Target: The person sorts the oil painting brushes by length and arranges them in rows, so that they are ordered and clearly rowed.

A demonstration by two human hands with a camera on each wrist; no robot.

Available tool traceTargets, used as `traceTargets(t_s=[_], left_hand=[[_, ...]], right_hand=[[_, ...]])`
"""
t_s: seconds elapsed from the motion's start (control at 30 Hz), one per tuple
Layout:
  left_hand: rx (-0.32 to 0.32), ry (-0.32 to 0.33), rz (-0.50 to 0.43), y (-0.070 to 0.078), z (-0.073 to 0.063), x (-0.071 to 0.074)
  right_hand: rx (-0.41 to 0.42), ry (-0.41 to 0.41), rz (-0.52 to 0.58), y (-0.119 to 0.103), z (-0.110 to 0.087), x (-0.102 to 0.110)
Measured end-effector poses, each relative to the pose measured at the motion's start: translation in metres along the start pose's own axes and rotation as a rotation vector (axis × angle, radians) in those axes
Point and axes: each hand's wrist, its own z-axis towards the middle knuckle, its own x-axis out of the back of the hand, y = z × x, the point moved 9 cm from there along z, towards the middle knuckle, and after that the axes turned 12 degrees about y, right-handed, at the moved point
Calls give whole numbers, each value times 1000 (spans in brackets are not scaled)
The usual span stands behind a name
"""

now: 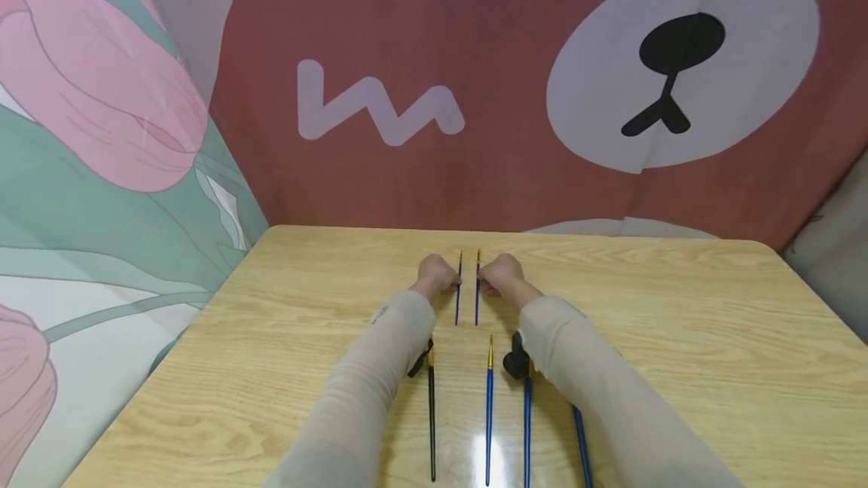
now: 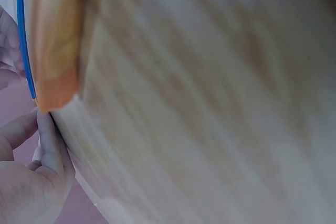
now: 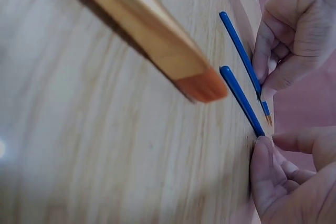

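Two slim paintbrushes lie side by side near the table's far edge, bristles pointing away. My left hand (image 1: 436, 275) pinches the left paintbrush (image 1: 457, 309), and my right hand (image 1: 502, 276) pinches the right paintbrush (image 1: 477, 310). In the right wrist view, the right hand (image 3: 294, 182) grips its brush (image 3: 240, 98) toward the bristle end, hiding the tip behind the fingers. The left hand (image 3: 291, 38) there has thumb and finger on the other blue brush (image 3: 239, 45), whose bristles show past the fingertips. Thumb and forefinger of the left hand (image 2: 31, 177) nearly meet in the left wrist view.
Nearer me lie a black-handled brush (image 1: 432, 428), a blue brush (image 1: 489, 428), another blue brush (image 1: 527, 431) and a further blue one (image 1: 582, 443) partly under the right sleeve. A flat orange-tipped brush (image 3: 152, 35) looms large in the right wrist view. Patterned cloth (image 1: 407, 187) hangs behind the wooden table (image 1: 305, 352).
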Motion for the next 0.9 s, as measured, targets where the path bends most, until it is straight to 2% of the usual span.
traceTargets(t_s=[0.2,0.37,0.6,0.73,0.9], left_hand=[[-8,-7,-71,1,-8,4],[0,-3,-59,1,-9,5],[11,14,-84,-3,3,4],[34,1,-110,-5,2,5],[27,18,-111,-2,1,10]], right_hand=[[-28,-51,73,2,-4,-2],[-39,-94,107,1,-10,0],[-17,-158,208,-13,-26,6],[-7,-184,211,-15,-36,10],[29,-212,209,-18,-47,23]])
